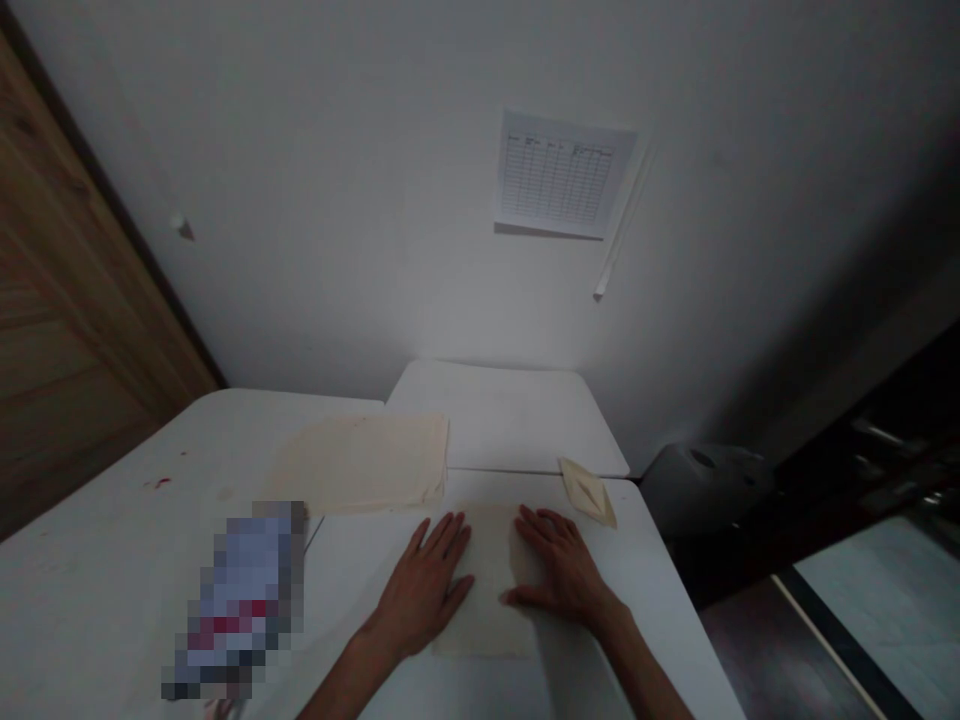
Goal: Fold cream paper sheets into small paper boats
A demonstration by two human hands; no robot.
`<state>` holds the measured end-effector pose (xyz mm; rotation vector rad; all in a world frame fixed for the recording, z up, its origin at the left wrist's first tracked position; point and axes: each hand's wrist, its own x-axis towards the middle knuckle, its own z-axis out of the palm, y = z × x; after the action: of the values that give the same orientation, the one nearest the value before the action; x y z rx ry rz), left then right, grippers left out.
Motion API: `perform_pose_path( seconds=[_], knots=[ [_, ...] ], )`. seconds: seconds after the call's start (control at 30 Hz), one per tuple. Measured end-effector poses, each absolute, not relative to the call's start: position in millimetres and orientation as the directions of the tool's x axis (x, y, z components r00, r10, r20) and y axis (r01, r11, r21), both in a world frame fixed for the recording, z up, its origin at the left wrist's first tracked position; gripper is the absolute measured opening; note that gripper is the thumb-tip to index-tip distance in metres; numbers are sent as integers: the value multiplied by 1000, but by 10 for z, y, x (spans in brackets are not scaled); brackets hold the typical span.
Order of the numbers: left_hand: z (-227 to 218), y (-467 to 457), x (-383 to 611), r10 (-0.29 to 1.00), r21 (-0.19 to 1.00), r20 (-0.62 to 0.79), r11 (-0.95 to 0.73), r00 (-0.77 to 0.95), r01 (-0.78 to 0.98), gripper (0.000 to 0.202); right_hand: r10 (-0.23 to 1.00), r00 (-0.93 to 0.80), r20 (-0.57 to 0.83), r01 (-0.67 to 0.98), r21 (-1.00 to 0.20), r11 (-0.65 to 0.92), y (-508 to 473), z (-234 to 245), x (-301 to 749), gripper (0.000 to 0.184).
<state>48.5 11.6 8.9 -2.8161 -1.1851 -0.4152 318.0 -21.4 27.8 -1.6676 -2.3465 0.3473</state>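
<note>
Two bare hands lie palm-down near the front of a white, smooth-topped table (645, 570): the left hand (427, 585) over the left edge of one pale cream, rectangular sheet, apparently cloth (491, 555), the right hand (559, 565) over its right edge. In both, the grip is loose, fingers extended and clasping nothing. The sheet lies flat between them. Left of the left hand is one pixelated, bluish-grey and red shape (240, 590), its nature unreadable. Farther back lie one small, folded, cream diamond-shaped piece (589, 492) at right and, at left, larger cream rectangular cloth (367, 465) whose layers cannot be counted. One grey, rounded container (705, 485) stands beyond the table's right side. On the wall hang one white printed grid sheet (562, 175) and, just beside it, one thin white strip (626, 225).
</note>
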Motion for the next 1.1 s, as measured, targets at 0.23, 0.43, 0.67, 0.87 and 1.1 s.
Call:
perform_pose_path(
  seconds=[0.23, 0.43, 0.67, 0.87, 1.1],
  knots=[
    [143, 89, 841, 651, 69, 251, -750, 716, 658, 48, 945, -321, 65, 888, -327, 324, -227, 303, 3159, 97],
    [50, 39, 928, 638, 81, 215, -766, 740, 638, 60, 940, -333, 71, 883, -327, 337, -231, 300, 3169, 94],
    [13, 102, 718, 724, 67, 269, -672, 636, 737, 54, 950, -305, 72, 881, -357, 310, -214, 263, 3168, 100],
    [119, 370, 784, 841, 163, 218, -531, 495, 831, 40, 957, -285, 51, 882, -378, 283, -188, 289, 3155, 107],
    [179, 623, 746, 846, 365, 183, -531, 501, 765, 49, 973, -227, 48, 898, -377, 228, -165, 228, 3132, 115]
  ],
)
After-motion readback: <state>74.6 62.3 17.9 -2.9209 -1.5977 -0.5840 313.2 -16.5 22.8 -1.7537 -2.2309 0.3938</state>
